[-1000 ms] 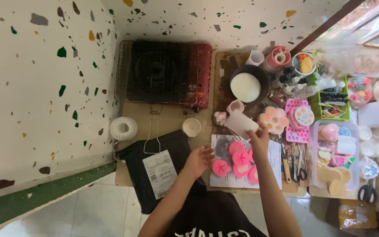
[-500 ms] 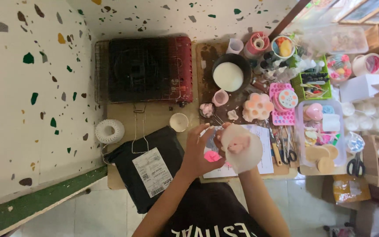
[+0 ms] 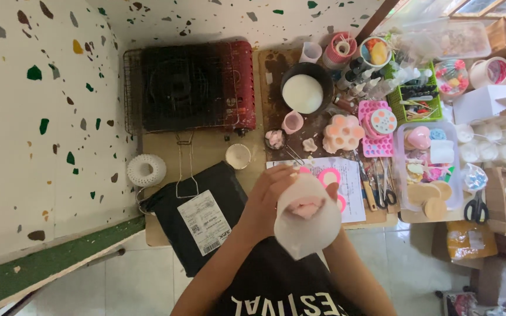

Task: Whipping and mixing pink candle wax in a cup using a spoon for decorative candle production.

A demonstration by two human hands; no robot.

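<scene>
- The translucent white cup (image 3: 307,217) with something pink inside sits raised above the near edge of the low table (image 3: 206,153), tipped so its open mouth faces the camera.
- Judged from this view, the step in hand is working at the cup's contents; it goes best if the cup stays steady over the white sheet (image 3: 346,187) so any drip lands on paper, and level enough not to spill toward the lap.
- The left hand (image 3: 270,199) grasps the cup at its 9 o'clock side, fingers wrapped along the wall.
- The right hand (image 3: 333,192) is almost wholly hidden behind the cup at about 2 o'clock; only a fingertip shows at the rim, so I cannot tell whether it grips or merely touches.
- Just beyond the cup at 12 o'clock lie pink round pieces (image 3: 328,177) on the sheet.
- Farther at 12 o'clock stands a dark pot (image 3: 306,88) of white stuff.
- At 10 o'clock is a small round tin (image 3: 238,155); at 8 o'clock a black mailing bag (image 3: 194,216).
- At 2 o'clock lie scissors (image 3: 385,193).
</scene>
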